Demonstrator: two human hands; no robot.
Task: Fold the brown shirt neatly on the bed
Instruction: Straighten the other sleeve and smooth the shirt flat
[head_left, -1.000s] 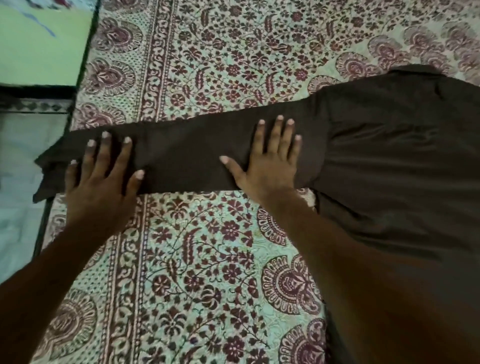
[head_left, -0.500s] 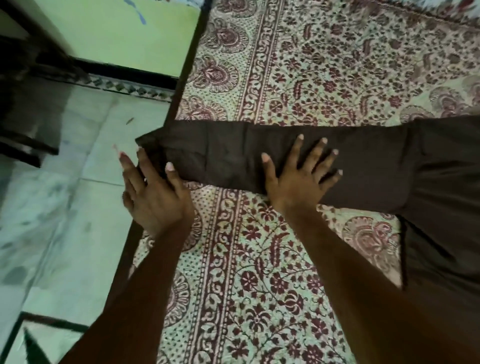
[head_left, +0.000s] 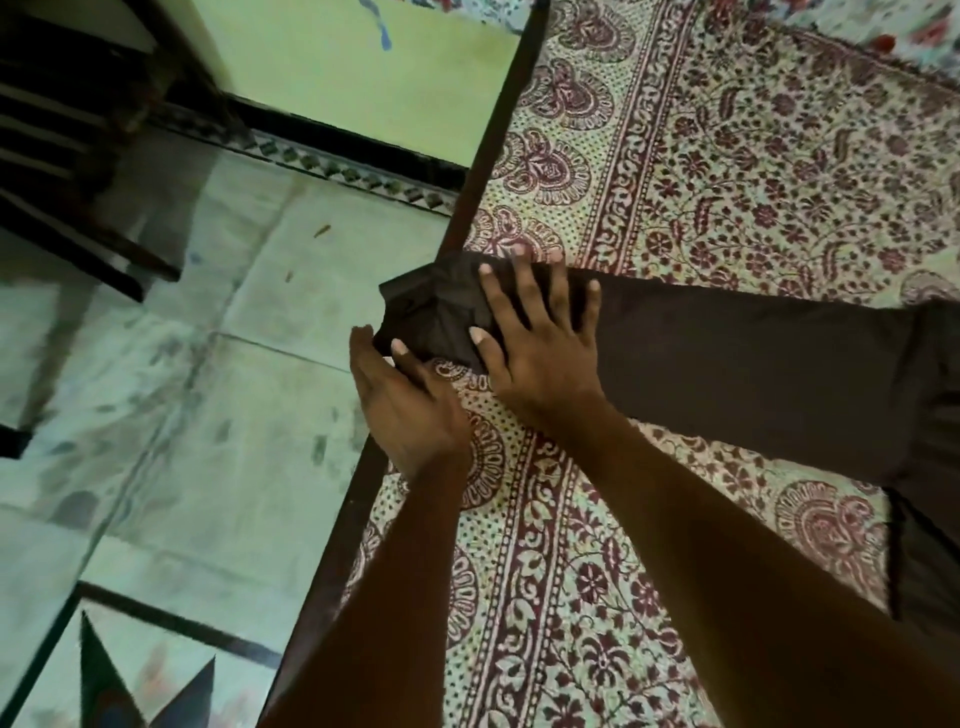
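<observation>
The brown shirt (head_left: 930, 415) was laid on the bed (head_left: 727, 171), over a patterned maroon and cream bedspread (head_left: 597, 597). Its body was seen only at the right edge of the view. One sleeve (head_left: 737, 364) was stretched flat leftwards across the bedspread, and its cuff (head_left: 431, 306) was carried just past the bed's dark frame (head_left: 483, 171), over the tiled floor (head_left: 208, 415). The right hand (head_left: 540, 353) was pressed flat on the sleeve just beside the cuff, with the fingers straight and spread and nothing gripped. The left hand (head_left: 405, 400) was set against the near left corner of the cuff, thumb touching the cloth. Whether the cuff was pinched there could not be told. A green wall (head_left: 337, 62) was seen at the far left.
</observation>
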